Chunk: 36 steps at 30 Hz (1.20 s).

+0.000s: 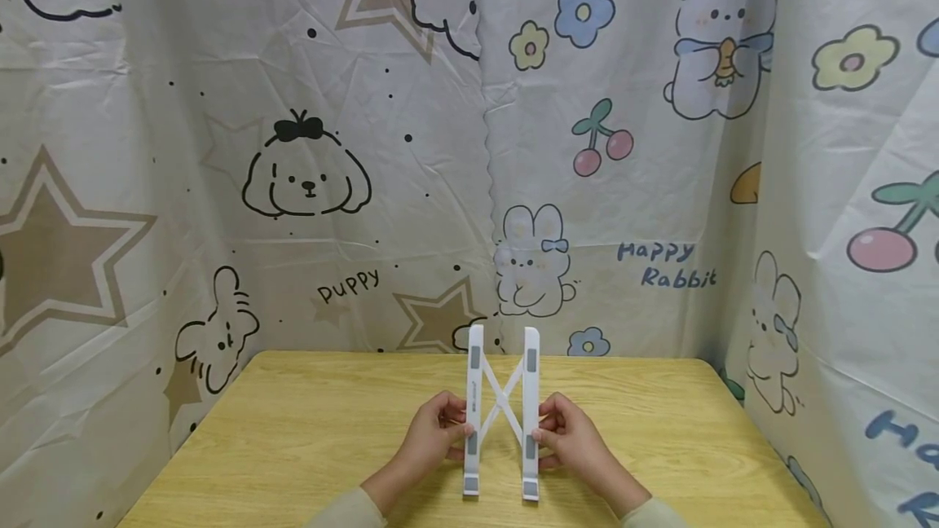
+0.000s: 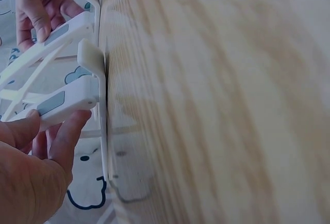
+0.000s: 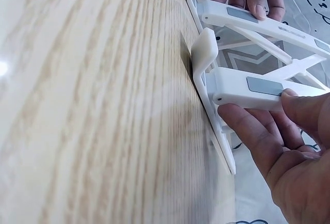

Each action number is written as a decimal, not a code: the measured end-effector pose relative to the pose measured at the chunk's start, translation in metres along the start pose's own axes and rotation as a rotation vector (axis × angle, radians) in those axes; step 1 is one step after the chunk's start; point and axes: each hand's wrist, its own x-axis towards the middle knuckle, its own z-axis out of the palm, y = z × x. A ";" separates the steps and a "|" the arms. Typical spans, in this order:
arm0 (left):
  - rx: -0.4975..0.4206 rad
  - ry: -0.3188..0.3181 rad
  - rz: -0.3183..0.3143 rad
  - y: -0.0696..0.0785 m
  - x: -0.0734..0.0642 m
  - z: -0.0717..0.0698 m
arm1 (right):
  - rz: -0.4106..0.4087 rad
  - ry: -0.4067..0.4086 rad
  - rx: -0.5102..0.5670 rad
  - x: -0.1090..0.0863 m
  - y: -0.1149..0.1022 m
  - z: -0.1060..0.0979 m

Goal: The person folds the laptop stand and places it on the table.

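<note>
A white folding laptop stand (image 1: 501,400) with grey rubber pads stands on the table near its front edge, its two long arms apart and joined by a crossed brace. My left hand (image 1: 433,437) pinches the left arm, thumb on top by a grey pad and fingers beneath. On the other side, my right hand (image 1: 575,440) grips the right arm the same way. In the right wrist view the stand's upturned front lip (image 3: 204,53) and its base on the wood show, with the right thumb against the pad's edge.
The light wooden table (image 1: 308,422) spreads out around the stand. Cartoon-printed curtains (image 1: 411,210) hang behind it and along both sides, close to the table's edges.
</note>
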 end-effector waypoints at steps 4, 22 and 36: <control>0.000 -0.003 0.001 0.000 0.000 0.002 | 0.006 0.001 0.000 0.001 0.001 0.002; 0.011 -0.005 0.009 0.001 0.001 0.014 | -0.003 -0.020 0.021 0.003 0.000 0.011; 0.012 0.003 0.020 0.002 0.001 0.023 | -0.012 -0.025 0.021 0.004 0.001 0.018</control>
